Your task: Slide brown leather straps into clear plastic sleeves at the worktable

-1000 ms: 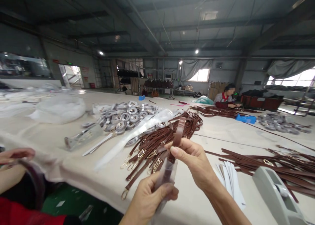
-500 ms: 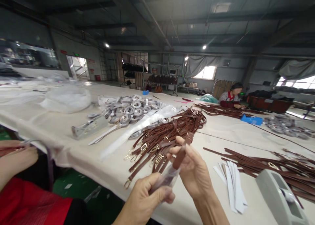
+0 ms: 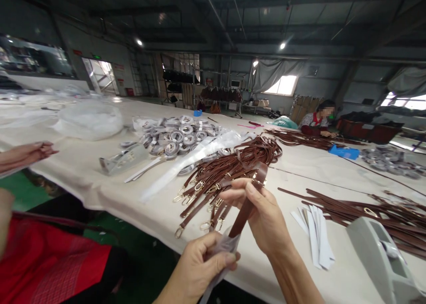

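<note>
My left hand (image 3: 196,263) is closed around a clear plastic sleeve (image 3: 215,281) at the table's near edge. From the sleeve's upper end comes a brown leather strap (image 3: 242,219), whose lower part is hidden by plastic and fingers. My right hand (image 3: 268,219) pinches this strap higher up between thumb and fingers, by a small metal fitting. Above the pinch the strap bends over in a loop. Just beyond both hands lies a pile of brown straps (image 3: 229,168) with gold-coloured clasps.
Coiled wrapped straps (image 3: 181,135) and a long plastic sheet (image 3: 186,162) lie behind. To the right are white paper strips (image 3: 316,237), a grey tape dispenser (image 3: 382,255) and more straps (image 3: 353,213). A co-worker's hand (image 3: 28,155) is at left; another person (image 3: 317,120) sits farther back.
More strap shows between my hands, and its top now forms a loop above my right hand. The co-worker's hand at left has risen to the table edge. The view has shifted slightly.
</note>
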`<state>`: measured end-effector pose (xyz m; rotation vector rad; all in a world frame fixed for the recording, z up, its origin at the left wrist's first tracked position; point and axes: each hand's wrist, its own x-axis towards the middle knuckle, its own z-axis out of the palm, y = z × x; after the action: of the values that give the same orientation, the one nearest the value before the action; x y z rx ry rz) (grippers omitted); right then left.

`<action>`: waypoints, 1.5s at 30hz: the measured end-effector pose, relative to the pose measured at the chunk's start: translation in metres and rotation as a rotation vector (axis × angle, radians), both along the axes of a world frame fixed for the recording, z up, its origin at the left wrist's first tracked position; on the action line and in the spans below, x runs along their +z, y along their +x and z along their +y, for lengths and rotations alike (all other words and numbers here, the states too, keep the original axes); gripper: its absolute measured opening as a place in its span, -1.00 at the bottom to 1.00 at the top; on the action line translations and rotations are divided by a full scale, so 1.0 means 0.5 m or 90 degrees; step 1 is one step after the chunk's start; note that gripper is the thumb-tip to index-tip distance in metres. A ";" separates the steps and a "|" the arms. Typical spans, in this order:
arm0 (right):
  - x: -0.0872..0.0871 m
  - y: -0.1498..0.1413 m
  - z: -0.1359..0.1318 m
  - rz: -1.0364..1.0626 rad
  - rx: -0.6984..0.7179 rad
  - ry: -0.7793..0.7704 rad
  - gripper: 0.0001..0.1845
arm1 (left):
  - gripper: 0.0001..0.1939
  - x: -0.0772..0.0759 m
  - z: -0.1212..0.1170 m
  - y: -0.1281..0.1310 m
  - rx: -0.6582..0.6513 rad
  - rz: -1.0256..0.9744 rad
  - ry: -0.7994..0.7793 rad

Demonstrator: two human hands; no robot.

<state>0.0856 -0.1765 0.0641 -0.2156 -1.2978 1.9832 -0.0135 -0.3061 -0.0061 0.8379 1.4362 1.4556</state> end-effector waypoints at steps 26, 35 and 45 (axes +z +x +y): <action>-0.014 -0.032 -0.011 0.063 0.074 -0.270 -0.77 | -0.60 0.005 -0.025 0.017 -0.031 0.000 0.065; 0.008 -0.015 -0.035 -0.083 0.025 0.058 -0.70 | -0.65 0.010 -0.025 0.018 0.027 -0.015 0.058; -0.015 -0.008 -0.065 -0.106 0.054 0.091 -0.68 | -0.70 0.005 -0.020 0.020 0.079 -0.039 0.062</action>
<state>0.0815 -0.2092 0.0567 -0.2657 -1.5719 1.9660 -0.0033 -0.3163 -0.0034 0.7682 1.4021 1.6425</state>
